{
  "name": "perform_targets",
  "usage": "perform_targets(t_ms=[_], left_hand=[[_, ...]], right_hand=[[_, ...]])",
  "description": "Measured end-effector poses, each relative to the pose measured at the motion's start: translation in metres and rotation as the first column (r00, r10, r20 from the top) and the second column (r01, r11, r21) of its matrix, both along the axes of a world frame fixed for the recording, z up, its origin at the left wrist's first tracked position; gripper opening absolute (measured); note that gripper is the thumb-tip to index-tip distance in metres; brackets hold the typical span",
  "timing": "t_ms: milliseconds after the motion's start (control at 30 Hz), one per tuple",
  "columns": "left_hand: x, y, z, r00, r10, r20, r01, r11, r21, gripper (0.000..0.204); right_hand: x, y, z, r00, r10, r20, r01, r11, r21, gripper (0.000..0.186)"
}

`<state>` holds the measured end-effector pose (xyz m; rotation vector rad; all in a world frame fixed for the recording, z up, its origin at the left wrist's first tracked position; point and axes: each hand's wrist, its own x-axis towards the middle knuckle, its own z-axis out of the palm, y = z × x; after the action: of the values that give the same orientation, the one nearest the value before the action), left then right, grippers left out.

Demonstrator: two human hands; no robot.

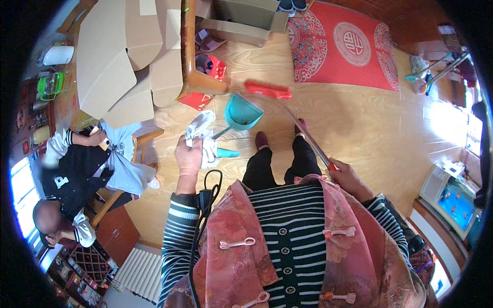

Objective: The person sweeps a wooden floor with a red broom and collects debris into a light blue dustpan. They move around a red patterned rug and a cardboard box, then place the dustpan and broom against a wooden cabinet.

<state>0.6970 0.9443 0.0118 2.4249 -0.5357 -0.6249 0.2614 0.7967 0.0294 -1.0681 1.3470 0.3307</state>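
Observation:
My left hand (189,156) is closed around a crumpled white cloth (201,124). A teal dustpan (242,110) with a little debris in it hangs or rests just beyond, its thin handle running into the cloth beside my fingers. A teal end piece (227,153) sticks out from under the cloth; the grip itself is covered. My right hand (350,179) grips the red end of a broom pole (314,142). The red broom head (267,89) lies on the floor ahead, to the right of the dustpan and slightly farther off.
A table with flattened cardboard (115,56) stands at the far left, a red bag (218,66) by its leg. Beyond are an open box (239,23) and a red patterned mat (349,49). Another person (77,169) sits at left on a wooden chair. A fish tank (454,200) stands right.

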Motion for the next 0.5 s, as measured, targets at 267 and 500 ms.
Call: perform_targets(t_ms=[267, 500], left_hand=[[0.012, 0.031, 0.014, 0.999, -0.024, -0.023, 0.025, 0.997, 0.066, 0.025], [0.002, 0.021, -0.002, 0.999, -0.026, 0.035, 0.025, 0.998, 0.049, 0.030]], right_hand=[[0.044, 0.005, -0.059, 0.999, -0.017, 0.041, 0.019, 0.999, -0.037, 0.012], [0.034, 0.040, -0.061, 0.868, 0.475, 0.144, -0.416, 0.854, -0.314, 0.012]])
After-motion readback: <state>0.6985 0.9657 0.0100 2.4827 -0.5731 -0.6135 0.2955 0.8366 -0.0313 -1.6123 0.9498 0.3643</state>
